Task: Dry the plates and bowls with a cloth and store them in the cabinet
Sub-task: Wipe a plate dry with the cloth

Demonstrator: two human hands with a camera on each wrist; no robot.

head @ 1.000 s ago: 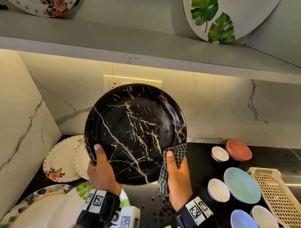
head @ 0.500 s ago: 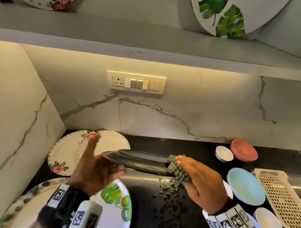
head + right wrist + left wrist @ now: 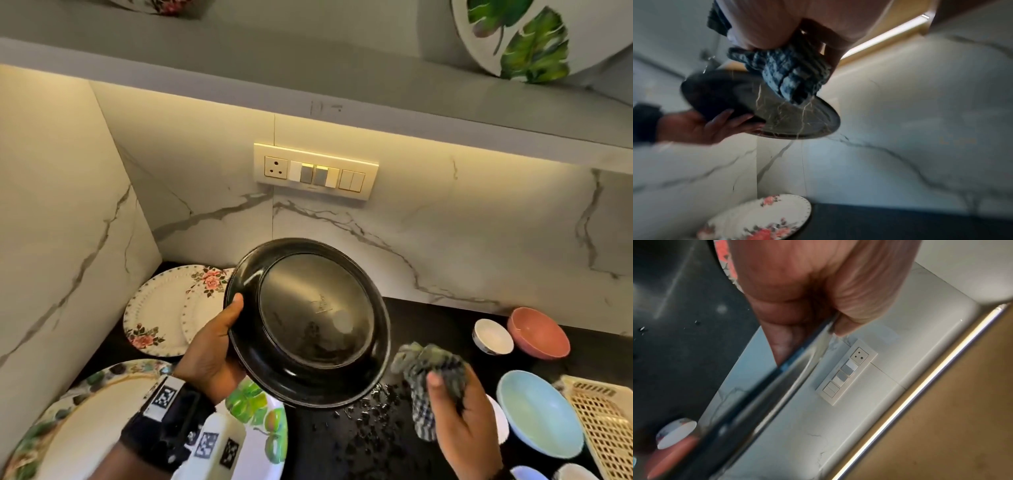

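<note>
Your left hand [image 3: 210, 356] grips the black plate [image 3: 308, 322] at its left rim, thumb on the upturned underside and fingers [image 3: 731, 120] curled beneath against the veined face; the plate is held tilted above the dark counter [image 3: 376, 445], near the middle of the scene. Your right hand [image 3: 469, 414], just right of the plate, clutches the bunched checked cloth [image 3: 428, 373], fingers curled round it. Floral plates [image 3: 161, 315] lie far left; small bowls [image 3: 539, 411] stand at right.

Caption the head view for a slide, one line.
Left hand holds the black plate underside-up while the right hand grips the checked cloth beside it.
</note>
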